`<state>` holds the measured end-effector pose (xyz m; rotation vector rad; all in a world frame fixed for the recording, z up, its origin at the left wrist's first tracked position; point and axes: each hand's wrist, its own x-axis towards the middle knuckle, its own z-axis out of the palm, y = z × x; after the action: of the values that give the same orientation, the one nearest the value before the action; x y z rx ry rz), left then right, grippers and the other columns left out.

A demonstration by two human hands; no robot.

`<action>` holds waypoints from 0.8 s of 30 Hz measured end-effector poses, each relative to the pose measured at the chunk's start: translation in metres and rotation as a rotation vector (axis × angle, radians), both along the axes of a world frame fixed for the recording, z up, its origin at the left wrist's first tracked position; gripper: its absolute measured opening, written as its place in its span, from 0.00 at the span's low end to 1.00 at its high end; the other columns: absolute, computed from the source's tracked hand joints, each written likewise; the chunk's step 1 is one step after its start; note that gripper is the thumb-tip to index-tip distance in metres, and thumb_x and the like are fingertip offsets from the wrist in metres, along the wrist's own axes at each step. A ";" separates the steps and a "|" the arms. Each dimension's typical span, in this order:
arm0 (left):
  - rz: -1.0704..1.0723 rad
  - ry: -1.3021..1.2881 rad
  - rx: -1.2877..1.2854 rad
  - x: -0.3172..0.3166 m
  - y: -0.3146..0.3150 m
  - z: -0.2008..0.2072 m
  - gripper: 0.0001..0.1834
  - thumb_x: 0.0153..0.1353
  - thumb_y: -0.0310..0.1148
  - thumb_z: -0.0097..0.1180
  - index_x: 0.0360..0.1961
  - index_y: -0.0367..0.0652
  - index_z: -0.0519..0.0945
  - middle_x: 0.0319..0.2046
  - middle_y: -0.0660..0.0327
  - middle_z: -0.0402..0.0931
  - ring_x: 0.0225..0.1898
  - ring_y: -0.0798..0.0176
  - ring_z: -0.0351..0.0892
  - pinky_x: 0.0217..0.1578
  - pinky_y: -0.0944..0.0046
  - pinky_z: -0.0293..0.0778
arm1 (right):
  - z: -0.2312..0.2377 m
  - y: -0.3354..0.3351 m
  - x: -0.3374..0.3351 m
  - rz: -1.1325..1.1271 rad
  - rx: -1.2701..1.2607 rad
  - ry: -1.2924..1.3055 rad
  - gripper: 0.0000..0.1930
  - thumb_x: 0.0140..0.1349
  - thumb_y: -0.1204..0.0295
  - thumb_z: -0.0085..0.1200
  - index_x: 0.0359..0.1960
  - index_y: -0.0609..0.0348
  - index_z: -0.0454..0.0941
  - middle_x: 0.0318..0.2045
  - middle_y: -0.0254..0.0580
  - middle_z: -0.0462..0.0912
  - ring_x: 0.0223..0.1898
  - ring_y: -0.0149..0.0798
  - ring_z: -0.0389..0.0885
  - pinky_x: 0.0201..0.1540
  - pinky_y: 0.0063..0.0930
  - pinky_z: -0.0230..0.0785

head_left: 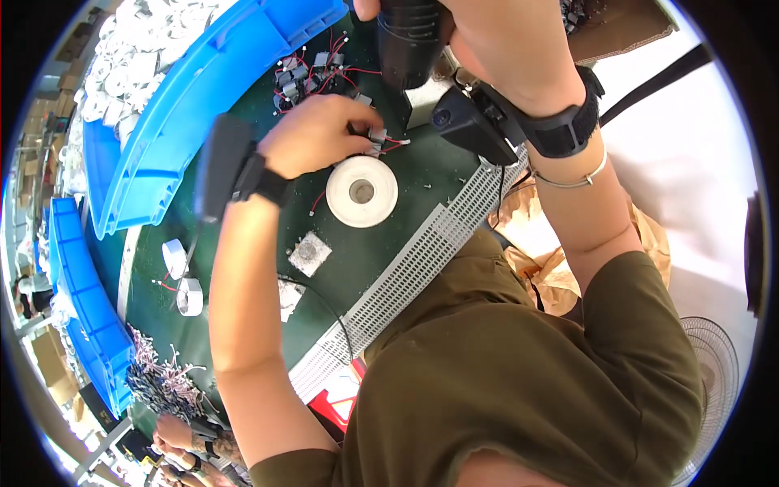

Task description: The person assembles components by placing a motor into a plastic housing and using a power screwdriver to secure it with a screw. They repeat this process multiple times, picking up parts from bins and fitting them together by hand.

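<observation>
My left hand reaches over the green work surface. Its thumb and fingers are closed on a small grey block with red wires. Just below these fingers lies a white round part with a hole in its middle. At the top edge, my right hand is wrapped round a thick black cylindrical tool; the picture cuts off its upper part. Beneath the tool stands a pale metal block, partly hidden. Behind my left hand several grey blocks with red wires lie in a pile.
A blue bin heaped with white parts is at far left, a second blue bin below it. White rings and a square metal piece lie nearby. A perforated strip edges the surface. Another person's hands show lower left.
</observation>
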<state>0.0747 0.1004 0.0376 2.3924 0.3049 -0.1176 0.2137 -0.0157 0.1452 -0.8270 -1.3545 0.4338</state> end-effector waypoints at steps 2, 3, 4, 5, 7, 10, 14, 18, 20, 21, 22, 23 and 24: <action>-0.022 0.111 0.014 0.009 0.000 -0.003 0.10 0.53 0.23 0.56 0.38 0.35 0.80 0.31 0.56 0.79 0.28 0.67 0.78 0.31 0.70 0.73 | 0.000 -0.003 0.004 -0.018 0.001 -0.005 0.11 0.51 0.68 0.63 0.28 0.60 0.75 0.19 0.27 0.74 0.20 0.19 0.69 0.23 0.14 0.60; 0.038 -0.036 -0.016 0.005 0.003 -0.004 0.08 0.54 0.24 0.57 0.36 0.34 0.80 0.28 0.56 0.79 0.27 0.67 0.78 0.31 0.70 0.73 | -0.001 -0.004 0.004 -0.027 0.002 -0.003 0.12 0.51 0.68 0.64 0.29 0.60 0.75 0.19 0.26 0.73 0.21 0.19 0.69 0.24 0.15 0.60; 0.100 -0.182 -0.044 -0.002 0.005 -0.005 0.07 0.54 0.24 0.57 0.35 0.34 0.80 0.25 0.57 0.79 0.26 0.67 0.78 0.30 0.71 0.73 | -0.002 -0.004 0.004 -0.028 0.011 0.000 0.12 0.51 0.68 0.64 0.29 0.60 0.75 0.19 0.26 0.73 0.21 0.19 0.69 0.24 0.15 0.60; 0.200 -0.257 -0.150 -0.013 0.009 -0.007 0.08 0.54 0.27 0.59 0.36 0.38 0.82 0.26 0.57 0.81 0.26 0.67 0.79 0.30 0.69 0.73 | -0.003 -0.004 0.003 -0.051 0.002 -0.003 0.14 0.50 0.67 0.65 0.33 0.61 0.74 0.23 0.29 0.75 0.24 0.21 0.71 0.25 0.16 0.61; 0.365 -0.392 -0.343 -0.029 0.007 -0.002 0.07 0.55 0.25 0.59 0.36 0.35 0.82 0.25 0.58 0.81 0.27 0.71 0.78 0.31 0.72 0.73 | -0.009 -0.001 -0.002 -0.070 -0.001 -0.008 0.17 0.50 0.67 0.66 0.37 0.61 0.74 0.27 0.32 0.76 0.27 0.22 0.72 0.27 0.17 0.63; 0.494 -0.506 -0.434 -0.045 0.003 0.005 0.06 0.56 0.24 0.60 0.35 0.35 0.83 0.27 0.61 0.81 0.28 0.72 0.78 0.33 0.73 0.74 | -0.020 -0.010 -0.022 -0.565 0.159 0.037 0.35 0.48 0.65 0.67 0.54 0.69 0.62 0.48 0.53 0.71 0.51 0.37 0.71 0.50 0.26 0.65; 0.621 -0.680 -0.692 -0.050 -0.006 0.014 0.07 0.56 0.24 0.60 0.36 0.34 0.82 0.31 0.59 0.81 0.30 0.70 0.78 0.35 0.71 0.75 | -0.066 -0.007 -0.018 -0.364 0.018 -0.343 0.18 0.52 0.71 0.62 0.44 0.62 0.73 0.37 0.42 0.77 0.27 0.30 0.75 0.31 0.23 0.69; 0.646 -0.710 -0.896 -0.063 -0.015 0.019 0.08 0.56 0.23 0.59 0.37 0.33 0.81 0.34 0.57 0.81 0.33 0.68 0.79 0.39 0.70 0.75 | -0.082 0.006 -0.033 -0.185 -0.321 -0.513 0.21 0.49 0.68 0.65 0.43 0.64 0.72 0.33 0.44 0.76 0.28 0.34 0.77 0.31 0.24 0.71; 0.640 -0.731 -0.824 -0.065 -0.027 0.023 0.07 0.57 0.23 0.59 0.36 0.34 0.82 0.33 0.57 0.81 0.33 0.70 0.78 0.39 0.71 0.74 | -0.079 0.011 -0.037 -0.065 -0.423 -0.443 0.17 0.50 0.72 0.63 0.39 0.65 0.73 0.30 0.42 0.76 0.27 0.33 0.77 0.29 0.24 0.71; 0.640 -0.725 -0.697 -0.066 -0.031 0.025 0.06 0.57 0.21 0.58 0.36 0.33 0.82 0.35 0.57 0.80 0.35 0.70 0.77 0.40 0.72 0.73 | -0.081 0.014 -0.037 -0.062 -0.411 -0.451 0.17 0.50 0.72 0.63 0.39 0.65 0.73 0.30 0.42 0.76 0.27 0.33 0.77 0.29 0.24 0.71; 0.597 -0.723 -0.594 -0.068 -0.032 0.026 0.06 0.57 0.21 0.58 0.35 0.33 0.81 0.36 0.57 0.80 0.37 0.70 0.77 0.41 0.72 0.73 | -0.084 0.014 -0.037 -0.091 -0.351 -0.478 0.15 0.50 0.73 0.62 0.39 0.65 0.74 0.30 0.42 0.77 0.27 0.32 0.78 0.30 0.23 0.71; 0.557 -0.718 -0.491 -0.071 -0.034 0.027 0.05 0.57 0.20 0.57 0.35 0.32 0.81 0.37 0.57 0.80 0.39 0.70 0.77 0.42 0.72 0.72 | -0.084 0.015 -0.038 -0.118 -0.290 -0.503 0.14 0.51 0.74 0.62 0.38 0.65 0.74 0.30 0.41 0.77 0.28 0.30 0.78 0.30 0.22 0.71; 0.634 -0.651 -0.603 -0.073 -0.040 0.038 0.06 0.57 0.19 0.56 0.37 0.33 0.81 0.38 0.58 0.79 0.41 0.70 0.76 0.43 0.72 0.72 | -0.081 0.012 -0.038 -0.082 -0.379 -0.380 0.13 0.52 0.78 0.60 0.39 0.64 0.74 0.31 0.38 0.76 0.29 0.28 0.78 0.31 0.20 0.71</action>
<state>0.0021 0.0600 0.0760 1.5367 0.5913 0.7389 0.1761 -0.0035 0.0642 -1.3239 -1.6040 0.4938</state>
